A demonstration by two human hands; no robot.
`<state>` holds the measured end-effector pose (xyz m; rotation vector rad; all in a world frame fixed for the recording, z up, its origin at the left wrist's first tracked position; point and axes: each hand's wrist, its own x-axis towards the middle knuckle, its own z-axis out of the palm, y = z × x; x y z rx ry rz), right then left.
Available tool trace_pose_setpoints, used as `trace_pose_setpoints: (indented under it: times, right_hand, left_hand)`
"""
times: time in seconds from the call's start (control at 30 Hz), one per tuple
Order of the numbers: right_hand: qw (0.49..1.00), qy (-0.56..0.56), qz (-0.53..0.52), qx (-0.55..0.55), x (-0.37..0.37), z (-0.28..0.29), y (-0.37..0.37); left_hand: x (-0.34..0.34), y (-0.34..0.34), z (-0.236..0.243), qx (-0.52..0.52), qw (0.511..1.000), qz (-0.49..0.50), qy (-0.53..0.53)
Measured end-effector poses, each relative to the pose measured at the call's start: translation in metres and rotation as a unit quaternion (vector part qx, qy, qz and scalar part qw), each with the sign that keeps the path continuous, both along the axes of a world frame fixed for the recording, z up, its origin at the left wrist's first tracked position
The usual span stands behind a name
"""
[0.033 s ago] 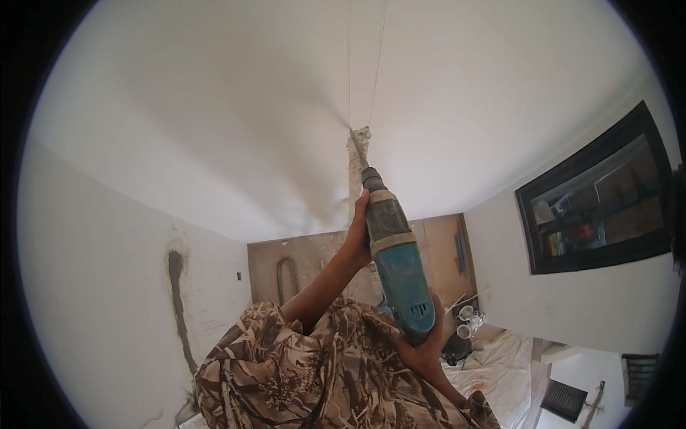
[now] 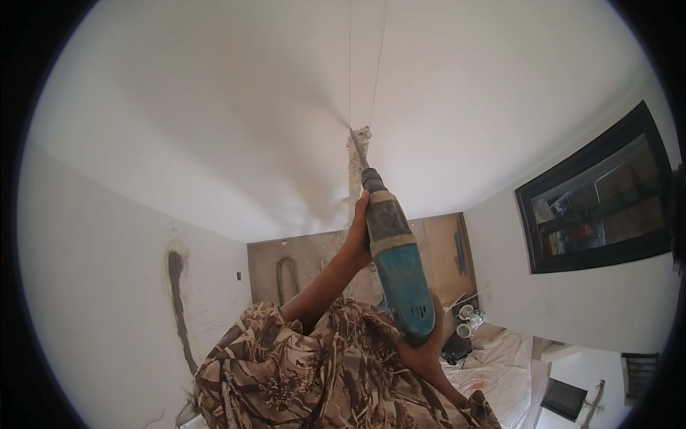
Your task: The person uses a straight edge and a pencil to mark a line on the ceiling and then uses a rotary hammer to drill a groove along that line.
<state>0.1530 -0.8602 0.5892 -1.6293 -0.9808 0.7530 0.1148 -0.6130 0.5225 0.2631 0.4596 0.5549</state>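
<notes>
Gripping the dark front housing (image 2: 388, 218) of the blue-green power drill (image 2: 402, 275), the left hand (image 2: 360, 239) is clamped near the chuck (image 2: 371, 177). The right hand (image 2: 426, 348) is clamped at the rear end (image 2: 420, 325), its fingers partly hidden. The bit (image 2: 359, 149) has its tip at the upper end of a chipped channel (image 2: 354, 186) in the white surface (image 2: 443, 136), below 2 thin lines (image 2: 350, 64).
</notes>
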Motion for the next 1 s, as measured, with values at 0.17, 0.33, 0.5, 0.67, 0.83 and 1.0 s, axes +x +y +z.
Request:
trace_pose_setpoints:
  times: [0.17,0.33,0.5,0.67,0.83,1.0]
  right_hand:
    - [1.000,0.017,0.004,0.022,-0.012,0.001,0.007]
    - [0.999,-0.027,-0.010,0.020,-0.014,-0.001,0.026]
    - [0.999,-0.032,0.005,-0.003,-0.009,0.014,0.051]
    - [0.996,-0.084,0.019,0.002,0.000,0.018,0.026]
    - [1.000,-0.026,-0.009,-0.012,-0.004,0.030,-0.008]
    - [0.997,-0.077,0.008,-0.002,0.011,0.026,0.000]
  left_hand:
    - [-0.004,0.008,-0.008,-0.004,1.000,-0.015,-0.003]
    - [-0.005,0.021,-0.008,0.017,1.000,0.000,0.026]
    - [-0.001,0.039,-0.019,0.055,0.998,-0.024,-0.027]
    - [-0.001,0.016,-0.018,0.071,0.996,-0.011,-0.059]
    - [0.007,-0.013,0.003,0.048,0.997,-0.016,-0.052]
    - [0.015,-0.003,0.008,0.062,0.997,-0.003,-0.038]
